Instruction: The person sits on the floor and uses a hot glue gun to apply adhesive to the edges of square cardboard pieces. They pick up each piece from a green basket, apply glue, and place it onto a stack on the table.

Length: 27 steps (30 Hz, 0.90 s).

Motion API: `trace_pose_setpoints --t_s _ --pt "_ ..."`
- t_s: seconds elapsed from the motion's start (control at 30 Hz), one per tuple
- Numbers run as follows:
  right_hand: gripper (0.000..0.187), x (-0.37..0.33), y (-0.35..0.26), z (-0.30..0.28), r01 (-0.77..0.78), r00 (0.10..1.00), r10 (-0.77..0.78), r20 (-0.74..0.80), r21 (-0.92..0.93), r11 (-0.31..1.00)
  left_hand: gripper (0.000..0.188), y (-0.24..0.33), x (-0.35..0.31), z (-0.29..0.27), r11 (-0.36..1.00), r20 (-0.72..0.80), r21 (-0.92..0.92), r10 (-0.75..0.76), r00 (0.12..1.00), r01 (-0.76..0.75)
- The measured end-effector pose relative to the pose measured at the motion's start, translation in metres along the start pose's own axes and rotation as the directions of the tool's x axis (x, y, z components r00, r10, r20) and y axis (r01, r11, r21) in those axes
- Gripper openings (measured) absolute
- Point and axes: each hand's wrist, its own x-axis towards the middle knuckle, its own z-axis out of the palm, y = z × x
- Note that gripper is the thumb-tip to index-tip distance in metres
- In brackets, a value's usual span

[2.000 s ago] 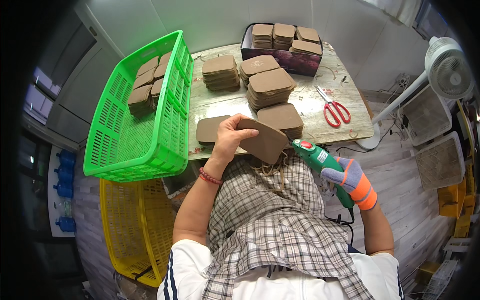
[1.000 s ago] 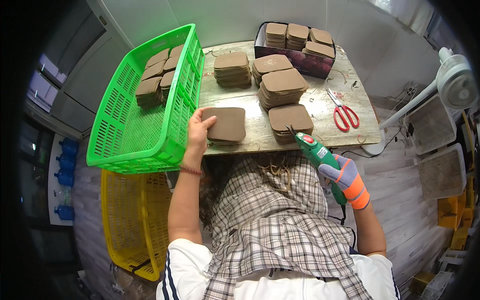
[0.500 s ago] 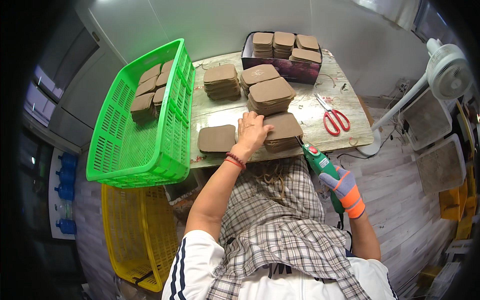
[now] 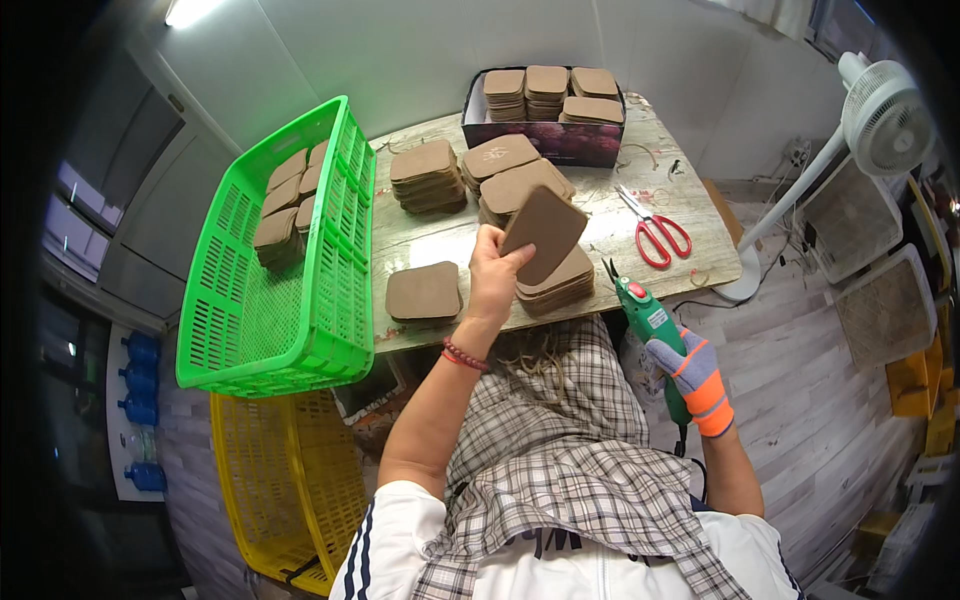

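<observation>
My bare left hand (image 4: 496,272) grips a brown rounded rectangular pad (image 4: 545,235), lifted and tilted above the table, with the thumb across its lower corner. Beneath it sits a stack of like pads (image 4: 562,285) at the table's front edge. My gloved right hand (image 4: 684,362) is wrapped round green electric scissors (image 4: 645,312), their small blades pointing up and away, to the right of that stack. Left of my left hand lies a lower pile of pads (image 4: 422,292). Behind are more stacks, one (image 4: 425,175) to the left and two close together (image 4: 498,156) in the middle.
A green plastic crate (image 4: 300,365) holding pads stands on the left. At the table's back is a dark patterned box (image 4: 540,145) with stacked pads. Red-handled scissors (image 4: 660,240) lie on the right of the table (image 4: 610,215). A white fan (image 4: 885,115) stands beyond; a yellow crate (image 4: 290,480) is below left.
My left hand has raised a pad off the front stack and tilted it up. The electric scissors have shifted slightly away from the stack, still in my right hand.
</observation>
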Motion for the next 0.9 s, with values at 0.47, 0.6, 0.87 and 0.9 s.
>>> trace_pose_setpoints --t_s 0.47,0.6,0.87,0.9 --pt "0.029 0.001 -0.035 0.031 0.092 0.996 -0.092 0.002 -0.082 0.992 0.039 0.007 -0.017 0.053 0.417 0.010 -0.906 -0.158 0.987 0.076" --pt "0.024 0.001 -0.036 0.034 0.121 0.993 -0.122 -0.006 -0.080 0.989 0.035 0.001 -0.024 0.057 0.479 0.017 -0.873 -0.148 0.989 0.087" --pt "0.028 0.005 -0.044 0.028 0.147 0.987 -0.150 -0.050 -0.060 0.987 0.028 -0.019 -0.048 0.065 0.532 0.112 -0.827 -0.163 0.980 0.183" --pt "0.027 0.006 -0.045 0.027 0.149 0.987 -0.152 -0.055 -0.054 0.987 0.029 -0.021 -0.051 0.066 0.537 0.114 -0.822 -0.175 0.978 0.192"
